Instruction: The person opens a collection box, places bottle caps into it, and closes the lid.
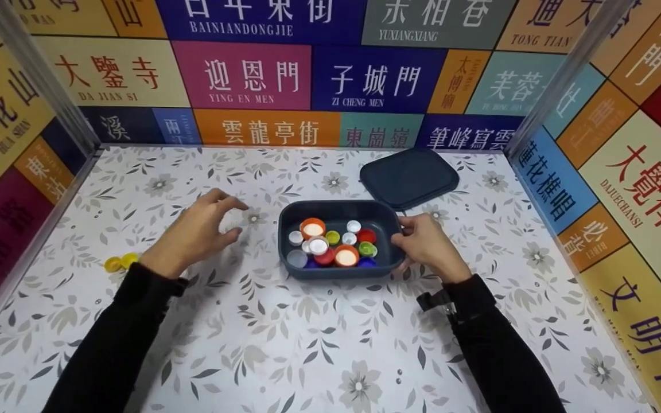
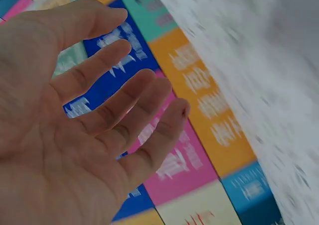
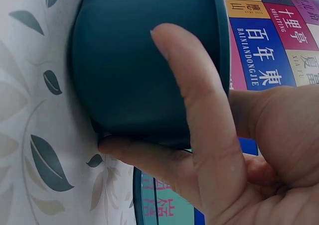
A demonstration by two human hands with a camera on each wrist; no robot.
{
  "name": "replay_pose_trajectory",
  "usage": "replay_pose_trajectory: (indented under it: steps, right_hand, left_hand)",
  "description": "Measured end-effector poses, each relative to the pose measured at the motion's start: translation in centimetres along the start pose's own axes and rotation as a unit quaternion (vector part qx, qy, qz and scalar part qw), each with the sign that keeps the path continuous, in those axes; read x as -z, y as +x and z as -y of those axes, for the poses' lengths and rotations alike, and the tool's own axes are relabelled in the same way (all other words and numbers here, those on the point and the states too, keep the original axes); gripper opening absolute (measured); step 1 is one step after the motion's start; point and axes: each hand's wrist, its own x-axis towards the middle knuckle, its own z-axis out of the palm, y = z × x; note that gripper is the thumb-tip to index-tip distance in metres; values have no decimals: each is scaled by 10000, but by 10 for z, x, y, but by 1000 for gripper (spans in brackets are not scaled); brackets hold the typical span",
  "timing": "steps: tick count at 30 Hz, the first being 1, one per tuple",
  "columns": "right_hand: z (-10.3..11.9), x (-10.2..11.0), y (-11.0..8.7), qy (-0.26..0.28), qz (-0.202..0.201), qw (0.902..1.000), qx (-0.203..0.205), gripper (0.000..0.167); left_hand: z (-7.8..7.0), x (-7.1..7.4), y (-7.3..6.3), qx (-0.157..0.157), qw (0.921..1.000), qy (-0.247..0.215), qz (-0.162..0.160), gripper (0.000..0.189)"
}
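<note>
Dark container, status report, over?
Left hand empty, clear of container. Right hand grips its right end. Caps inside; yellow pieces outside, left. Lid off, behind, not blocking.

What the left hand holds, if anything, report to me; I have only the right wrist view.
Observer: Nothing; the left hand is empty.
Operator: Now tell me what sits inside the box.
Observer: Small cap-like pieces in several colours.
Operator: Check for similar ones outside it.
Observer: Yes, yellow ones lie on the table beside the left sleeve.
</note>
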Motion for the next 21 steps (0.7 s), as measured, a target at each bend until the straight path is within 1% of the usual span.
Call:
replay_pose_trajectory:
  steps: [2, 5, 7, 10, 12, 15, 18, 21]
  right_hand:
    - [0, 0, 0, 9, -3, 10000, -45, 56]
    - [0, 0, -1, 9, -21, 9999, -106, 56]
    - [0, 0, -1, -5, -31, 9999, -118, 56]
    - [0, 1, -1, -23, -46, 9999, -110, 56]
    - [0, 2, -1, -31, -50, 9999, -124, 56]
    - [1, 2, -1, -12, -36, 9998, -172, 57]
    - [2, 1, -1, 19, 6, 9999, -144, 56]
    - [1, 0, 0, 1, 2, 10000, -16, 54]
  left_hand:
    - [16, 5, -10, 234, 9996, 45, 138, 50]
    - [35, 11, -24, 547, 9978, 94, 371, 53]
    - [45, 15, -31, 765, 9955, 134, 544, 56]
    - [58, 20, -38, 1075, 9906, 163, 832, 64]
    - [64, 22, -41, 1274, 9862, 145, 1042, 69]
    - [71, 23, -44, 1485, 9802, 99, 1308, 70]
    - [75, 23, -47, 1562, 9770, 52, 1453, 67]
    - [78, 24, -47, 1548, 9770, -12, 1465, 64]
